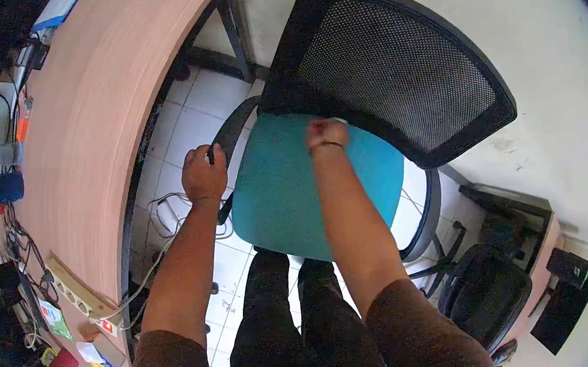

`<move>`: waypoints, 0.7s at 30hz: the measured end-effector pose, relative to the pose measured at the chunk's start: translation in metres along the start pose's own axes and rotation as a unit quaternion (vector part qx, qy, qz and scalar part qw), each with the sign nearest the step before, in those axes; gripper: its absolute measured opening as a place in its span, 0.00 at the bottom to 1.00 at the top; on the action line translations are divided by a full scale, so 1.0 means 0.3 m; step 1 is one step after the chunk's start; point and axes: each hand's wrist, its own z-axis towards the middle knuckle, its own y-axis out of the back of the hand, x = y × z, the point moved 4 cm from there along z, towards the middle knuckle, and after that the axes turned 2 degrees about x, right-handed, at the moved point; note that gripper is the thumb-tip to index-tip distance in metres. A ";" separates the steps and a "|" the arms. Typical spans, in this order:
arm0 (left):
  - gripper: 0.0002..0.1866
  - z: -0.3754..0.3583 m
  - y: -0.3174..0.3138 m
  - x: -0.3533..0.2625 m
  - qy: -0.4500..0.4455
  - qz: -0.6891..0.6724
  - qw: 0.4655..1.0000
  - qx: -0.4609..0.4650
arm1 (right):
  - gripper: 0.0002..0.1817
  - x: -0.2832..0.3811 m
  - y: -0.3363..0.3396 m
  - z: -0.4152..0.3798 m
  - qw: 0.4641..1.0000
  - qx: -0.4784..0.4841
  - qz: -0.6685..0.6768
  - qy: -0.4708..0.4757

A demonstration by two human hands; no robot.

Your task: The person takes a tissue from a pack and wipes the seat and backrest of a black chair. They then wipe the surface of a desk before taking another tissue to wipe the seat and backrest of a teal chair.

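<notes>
An office chair with a teal seat [275, 178] and a black mesh backrest [396, 63] stands in front of me. My left hand [204, 173] is closed around the chair's black armrest [233, 129] on the left. Over the rear of the seat, close to the backrest, is my right hand [326, 133], smeared by motion, its fingers curled in. A bit of something white [340, 121] shows at its edge, too small and blurred to name. Part of the right armrest [428, 215] is visible beside the seat.
A wooden desk [101, 82] curves along the left, bearing a power strip [78, 291], cables and small boxes. Cables hang to the tiled floor [206, 114]. Another black chair [484, 292] stands at lower right by a second desk. A wall [551, 82] rises behind the backrest.
</notes>
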 end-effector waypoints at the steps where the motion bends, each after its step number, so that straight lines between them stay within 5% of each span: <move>1: 0.18 0.004 0.006 -0.005 0.005 -0.006 1.000 0.010 | 0.04 -0.107 -0.028 -0.028 0.999 -0.011 -0.012 -0.041; 5: 0.18 0.011 0.008 -0.008 0.006 -0.012 1.000 0.023 | 0.05 -0.300 -0.030 -0.198 0.883 0.098 -0.440 -0.133; 8: 0.19 0.014 0.015 -0.015 0.030 -0.026 0.999 0.038 | 0.09 -0.186 -0.022 -0.144 0.733 0.209 -0.647 -0.012; 11: 0.19 0.014 0.003 -0.002 0.028 -0.027 0.999 0.028 | 0.14 0.130 0.030 0.035 0.353 0.182 -0.855 0.334; 13: 0.20 0.015 0.002 0.002 0.033 -0.026 0.998 0.039 | 0.18 0.386 0.131 0.141 0.191 0.030 -0.903 0.384; 14: 0.20 0.023 0.004 -0.005 0.030 -0.025 0.998 0.048 | 0.19 0.543 0.282 0.317 0.160 -0.079 -0.921 0.347; 17: 0.20 0.029 0.015 -0.016 0.040 -0.041 0.997 0.047 | 0.19 0.804 0.456 0.285 0.190 -0.168 -0.941 0.225; 19: 0.18 0.032 0.007 -0.011 0.022 -0.050 0.998 0.032 | 0.21 0.766 0.452 0.212 0.209 -0.213 -0.941 0.160; 21: 0.18 0.032 0.012 -0.009 0.021 -0.051 0.998 0.034 | 0.20 0.618 0.298 0.125 0.216 -0.165 -0.919 0.284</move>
